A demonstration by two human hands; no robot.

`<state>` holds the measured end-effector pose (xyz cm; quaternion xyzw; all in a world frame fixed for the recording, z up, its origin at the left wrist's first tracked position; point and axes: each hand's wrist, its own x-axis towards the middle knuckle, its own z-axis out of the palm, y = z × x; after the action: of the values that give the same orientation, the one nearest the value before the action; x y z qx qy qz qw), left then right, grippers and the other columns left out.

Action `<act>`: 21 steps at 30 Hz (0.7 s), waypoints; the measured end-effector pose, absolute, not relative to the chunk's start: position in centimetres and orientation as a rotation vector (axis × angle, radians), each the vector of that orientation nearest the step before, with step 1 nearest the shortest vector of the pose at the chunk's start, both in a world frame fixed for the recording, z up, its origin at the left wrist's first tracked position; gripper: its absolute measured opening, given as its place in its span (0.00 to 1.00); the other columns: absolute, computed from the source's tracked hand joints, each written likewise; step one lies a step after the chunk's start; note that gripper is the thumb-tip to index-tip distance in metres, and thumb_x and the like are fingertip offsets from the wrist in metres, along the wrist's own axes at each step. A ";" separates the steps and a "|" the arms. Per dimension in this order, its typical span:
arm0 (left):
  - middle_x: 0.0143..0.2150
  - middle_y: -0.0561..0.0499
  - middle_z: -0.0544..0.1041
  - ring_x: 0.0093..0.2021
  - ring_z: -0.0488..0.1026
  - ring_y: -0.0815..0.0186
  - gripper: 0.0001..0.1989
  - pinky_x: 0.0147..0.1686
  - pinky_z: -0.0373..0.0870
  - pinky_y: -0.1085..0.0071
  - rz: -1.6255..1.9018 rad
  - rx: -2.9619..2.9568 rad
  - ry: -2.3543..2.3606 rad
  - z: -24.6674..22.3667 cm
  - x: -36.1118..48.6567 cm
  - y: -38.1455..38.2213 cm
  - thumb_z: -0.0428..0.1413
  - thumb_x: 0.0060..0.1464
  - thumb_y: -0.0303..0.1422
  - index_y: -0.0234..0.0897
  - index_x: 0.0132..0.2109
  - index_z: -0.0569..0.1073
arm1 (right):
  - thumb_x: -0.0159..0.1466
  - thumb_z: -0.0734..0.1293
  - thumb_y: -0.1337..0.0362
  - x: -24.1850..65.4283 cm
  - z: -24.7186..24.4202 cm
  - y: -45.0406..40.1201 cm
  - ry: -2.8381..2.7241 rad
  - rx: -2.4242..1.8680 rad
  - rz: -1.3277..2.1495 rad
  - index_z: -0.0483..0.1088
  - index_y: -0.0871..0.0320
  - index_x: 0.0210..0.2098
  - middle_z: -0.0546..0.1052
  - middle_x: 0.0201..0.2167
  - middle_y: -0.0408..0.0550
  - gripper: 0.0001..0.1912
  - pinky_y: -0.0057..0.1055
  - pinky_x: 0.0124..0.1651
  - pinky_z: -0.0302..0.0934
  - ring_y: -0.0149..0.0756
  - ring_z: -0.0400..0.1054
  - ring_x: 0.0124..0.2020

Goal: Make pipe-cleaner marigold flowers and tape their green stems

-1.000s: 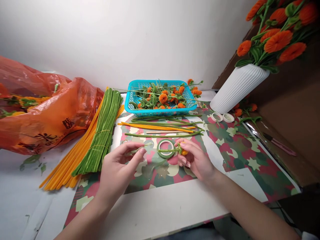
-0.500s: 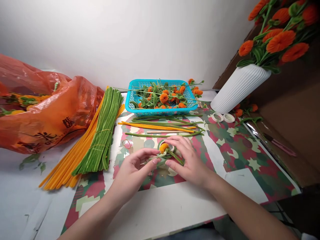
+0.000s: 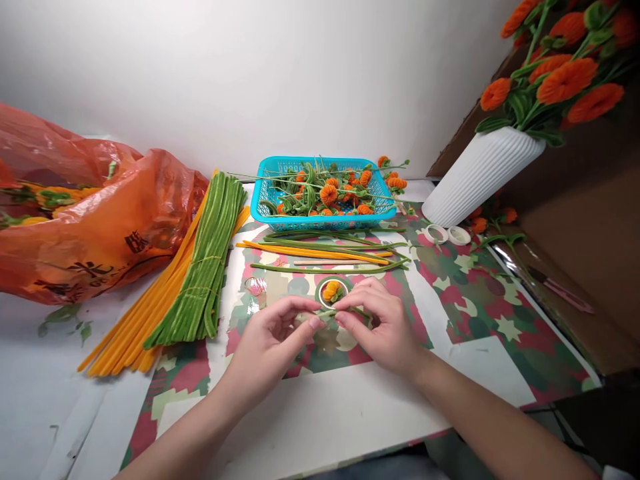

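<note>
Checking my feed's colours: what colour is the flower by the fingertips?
The flower is golden yellow, best seen in the head view.

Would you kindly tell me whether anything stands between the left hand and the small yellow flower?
Nothing visible does: the fingertips of the left hand are close to the yellow flower. The tape roll shows behind the flower, and the green strip is pinched at those fingertips.

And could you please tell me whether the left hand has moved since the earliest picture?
Yes, rightward: judged against the blue basket, the left hand now reaches nearly in line with the basket's middle.
</note>
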<state>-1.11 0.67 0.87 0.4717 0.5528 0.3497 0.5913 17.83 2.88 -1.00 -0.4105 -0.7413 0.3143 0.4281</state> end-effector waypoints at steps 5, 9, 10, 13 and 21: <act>0.28 0.52 0.76 0.27 0.73 0.67 0.10 0.24 0.70 0.75 0.949 1.177 1.393 0.9 -1.5 0.8 0.61 0.51 0.40 0.37 0.36 0.76 | 0.62 0.67 0.67 18.1 -0.6 2.7 -1.764 -1.088 0.861 0.74 0.52 0.33 0.75 0.28 0.46 0.04 0.37 0.38 0.63 0.38 0.66 0.34; 0.30 0.51 0.77 0.28 0.74 0.67 0.08 0.26 0.71 0.75 0.998 1.202 1.422 0.9 -1.7 0.7 0.61 0.50 0.37 0.37 0.34 0.76 | 0.63 0.66 0.66 18.2 -0.4 2.7 -1.648 -1.177 0.984 0.74 0.53 0.36 0.74 0.31 0.46 0.05 0.34 0.36 0.64 0.37 0.68 0.35; 0.31 0.51 0.77 0.29 0.74 0.67 0.07 0.26 0.71 0.75 1.008 1.222 1.420 0.9 -1.7 0.7 0.62 0.50 0.36 0.37 0.34 0.76 | 0.63 0.65 0.66 18.2 -0.3 2.7 -1.608 -1.181 1.042 0.73 0.53 0.37 0.74 0.31 0.46 0.05 0.33 0.35 0.65 0.37 0.69 0.35; 0.34 0.51 0.77 0.30 0.74 0.68 0.04 0.28 0.72 0.74 1.033 1.291 1.392 0.9 -1.7 0.7 0.61 0.50 0.34 0.38 0.32 0.75 | 0.65 0.64 0.64 18.3 -0.2 2.7 -1.512 -1.142 1.210 0.72 0.54 0.38 0.74 0.28 0.44 0.05 0.31 0.34 0.65 0.34 0.70 0.31; 0.35 0.50 0.75 0.37 0.73 0.64 0.08 0.36 0.73 0.70 0.947 1.326 1.179 0.7 -1.7 0.7 0.58 0.55 0.37 0.38 0.32 0.70 | 0.67 0.61 0.62 18.4 -0.4 2.6 -1.505 -1.052 1.351 0.70 0.55 0.40 0.72 0.21 0.41 0.07 0.30 0.32 0.63 0.32 0.69 0.26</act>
<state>-1.72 0.69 0.66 0.5568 0.4950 0.3976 0.5355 18.38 2.57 -0.43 -0.4194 -0.5999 0.5385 0.4175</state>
